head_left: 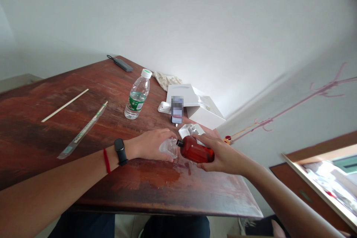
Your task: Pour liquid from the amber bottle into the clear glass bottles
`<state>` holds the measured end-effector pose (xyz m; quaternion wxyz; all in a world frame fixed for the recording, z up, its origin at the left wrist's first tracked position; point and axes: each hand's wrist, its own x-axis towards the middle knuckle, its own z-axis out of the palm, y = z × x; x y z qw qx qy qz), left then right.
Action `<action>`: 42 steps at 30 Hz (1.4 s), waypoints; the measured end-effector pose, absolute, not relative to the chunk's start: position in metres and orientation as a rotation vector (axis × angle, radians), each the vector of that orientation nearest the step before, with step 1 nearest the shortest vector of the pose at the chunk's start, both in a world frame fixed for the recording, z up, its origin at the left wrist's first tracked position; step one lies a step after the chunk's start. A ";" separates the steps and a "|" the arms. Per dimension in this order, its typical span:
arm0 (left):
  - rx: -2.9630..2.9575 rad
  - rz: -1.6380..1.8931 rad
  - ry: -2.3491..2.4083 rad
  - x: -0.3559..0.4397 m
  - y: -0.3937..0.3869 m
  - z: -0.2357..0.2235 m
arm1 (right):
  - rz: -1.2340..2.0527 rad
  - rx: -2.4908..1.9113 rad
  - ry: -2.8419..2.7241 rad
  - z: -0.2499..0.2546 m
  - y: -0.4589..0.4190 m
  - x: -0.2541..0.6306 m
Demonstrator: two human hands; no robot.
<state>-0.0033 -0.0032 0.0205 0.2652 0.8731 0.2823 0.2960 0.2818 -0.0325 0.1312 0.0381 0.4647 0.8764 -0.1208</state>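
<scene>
My right hand [223, 154] is wrapped round a brown bottle [195, 150], which is tipped on its side with its dark neck pointing left. The neck meets a small clear container [169, 146] that my left hand [152, 143] grips on the wooden table [156, 189]. My left wrist carries a black band and a red string. Just behind the two hands lies a clear plastic tray [192, 130].
A water bottle [137, 95] stands mid-table. Behind it are a white box [195, 106], a phone [177, 110], a crumpled cloth [167, 79] and a dark flat device [122, 63]. A single chopstick [64, 105] and a wrapped chopstick [82, 132] lie on the left. The table's front edge is near my legs.
</scene>
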 end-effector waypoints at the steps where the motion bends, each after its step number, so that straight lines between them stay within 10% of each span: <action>1: 2.356 0.800 0.759 -0.003 -0.003 0.021 | -0.358 1.426 2.689 0.132 -0.033 0.282; 42: 2.348 0.804 0.756 -0.003 -0.005 0.024 | -0.387 1.445 2.714 0.131 -0.034 0.281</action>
